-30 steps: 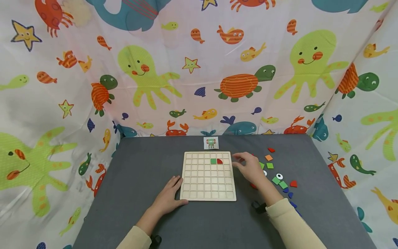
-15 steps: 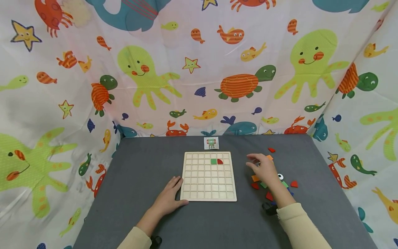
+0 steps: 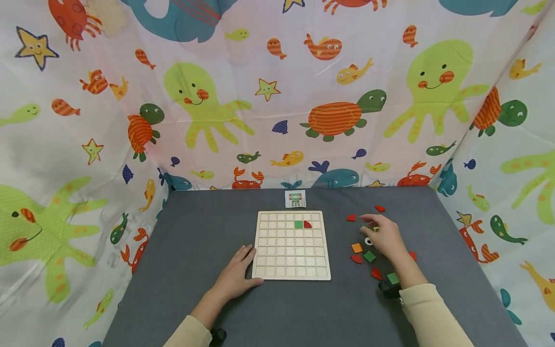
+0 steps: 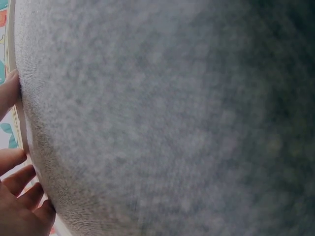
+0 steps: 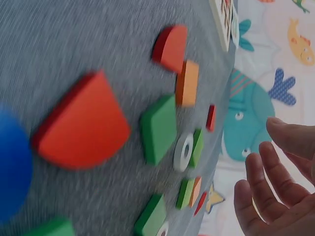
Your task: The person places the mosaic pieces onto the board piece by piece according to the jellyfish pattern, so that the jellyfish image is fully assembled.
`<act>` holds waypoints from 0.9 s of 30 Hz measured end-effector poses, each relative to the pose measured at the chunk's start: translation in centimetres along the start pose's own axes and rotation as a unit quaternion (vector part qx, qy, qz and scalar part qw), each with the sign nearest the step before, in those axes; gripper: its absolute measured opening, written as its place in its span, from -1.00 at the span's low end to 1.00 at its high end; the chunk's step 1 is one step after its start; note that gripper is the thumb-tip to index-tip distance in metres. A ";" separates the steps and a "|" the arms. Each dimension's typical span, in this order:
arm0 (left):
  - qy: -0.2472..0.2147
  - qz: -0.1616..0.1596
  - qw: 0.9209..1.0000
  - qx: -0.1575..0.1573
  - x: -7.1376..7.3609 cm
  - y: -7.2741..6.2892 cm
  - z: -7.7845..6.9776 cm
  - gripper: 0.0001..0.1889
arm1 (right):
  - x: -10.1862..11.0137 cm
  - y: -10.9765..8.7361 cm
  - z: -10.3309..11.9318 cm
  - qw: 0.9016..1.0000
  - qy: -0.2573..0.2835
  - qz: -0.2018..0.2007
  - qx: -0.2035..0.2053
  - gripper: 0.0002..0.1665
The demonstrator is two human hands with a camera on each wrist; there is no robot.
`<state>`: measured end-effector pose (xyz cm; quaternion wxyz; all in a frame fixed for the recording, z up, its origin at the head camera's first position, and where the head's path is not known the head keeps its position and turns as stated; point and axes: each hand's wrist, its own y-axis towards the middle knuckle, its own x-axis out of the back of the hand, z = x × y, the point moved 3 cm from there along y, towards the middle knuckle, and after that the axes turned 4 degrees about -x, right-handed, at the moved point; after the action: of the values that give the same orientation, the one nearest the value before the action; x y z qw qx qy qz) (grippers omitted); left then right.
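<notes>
A pale wooden grid board [image 3: 291, 247] lies flat on the grey table, with a green square [image 3: 298, 224] and a red quarter-circle piece [image 3: 307, 224] side by side in its upper rows. My left hand [image 3: 236, 275] rests at the board's lower left corner, fingers on the left side and thumb at the front edge. Over the loose pieces at the right is my right hand [image 3: 386, 236], fingers apart and slightly bent. Nothing shows between its thumb and fingers [image 5: 268, 184] in the right wrist view. Beneath it lie light green pieces and a white ring [image 3: 368, 241], partly covered.
Several loose pieces spread right of the board, among them an orange square [image 3: 357, 247], a dark green square [image 3: 369, 256] and a red quarter-circle [image 3: 351, 218]. A small picture card [image 3: 295, 198] lies behind the board. A printed curtain [image 3: 243, 111] surrounds the table's back and sides.
My right hand has moved rightward from beside the board to over the loose pieces, uncovering the red and orange ones nearer the board. My left hand and the board stay put.
</notes>
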<state>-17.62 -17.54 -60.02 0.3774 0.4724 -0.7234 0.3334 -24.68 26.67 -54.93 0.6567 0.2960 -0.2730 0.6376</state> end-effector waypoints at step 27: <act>-0.003 0.000 1.000 -0.001 0.1 0.0 -0.2 0.03 | 1.3 1.1 -6.3 0.988 -0.061 0.084 -0.115 -0.50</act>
<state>-17.55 -17.40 -59.78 0.3758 0.4732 -0.7249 0.3307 -25.88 32.20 -58.24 0.6125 0.2333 -0.4077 0.6358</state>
